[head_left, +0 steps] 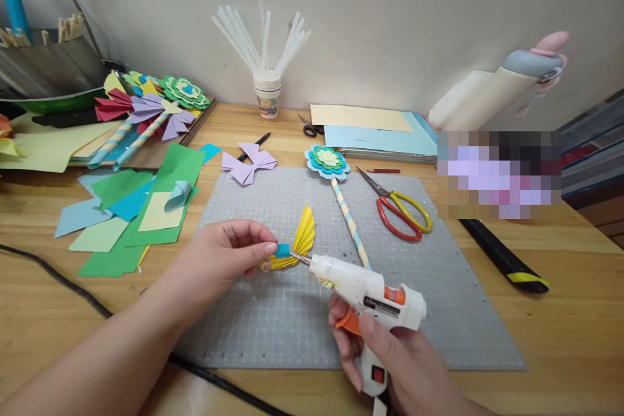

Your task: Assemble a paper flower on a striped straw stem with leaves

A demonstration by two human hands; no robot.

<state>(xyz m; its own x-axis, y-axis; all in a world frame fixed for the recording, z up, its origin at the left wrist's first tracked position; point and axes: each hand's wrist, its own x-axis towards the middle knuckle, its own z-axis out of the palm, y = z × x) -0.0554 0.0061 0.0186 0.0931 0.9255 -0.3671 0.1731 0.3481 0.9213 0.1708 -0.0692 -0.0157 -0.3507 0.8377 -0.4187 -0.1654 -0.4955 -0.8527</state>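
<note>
Two hands working over the grey gridded cutting mat (273,318), which is lying flat on the wooden bench (560,325) with bare mat open toward the near edge. Left hand (229,253) is pinching a small blue paper strip (283,250) between thumb and fingertips, closed on it, right at the pinched waist of a yellow pleated paper fan (303,237) sitting mid-mat. Right hand (390,351) is wrapping the grip of a white plastic glue gun (370,292), finger on the orange trigger, metal nozzle touching the blue strip. Striped paper stick with a layered blue-green flower (327,161) is lying just right of the fan, red-and-yellow scissors (402,211) beyond it. Lilac folded bow (248,164) is sitting at the mat's far edge. Flat paper offcuts (131,208) are crowding the bench left of the mat. Black cable (58,279) is running along the near-left bench.
</note>
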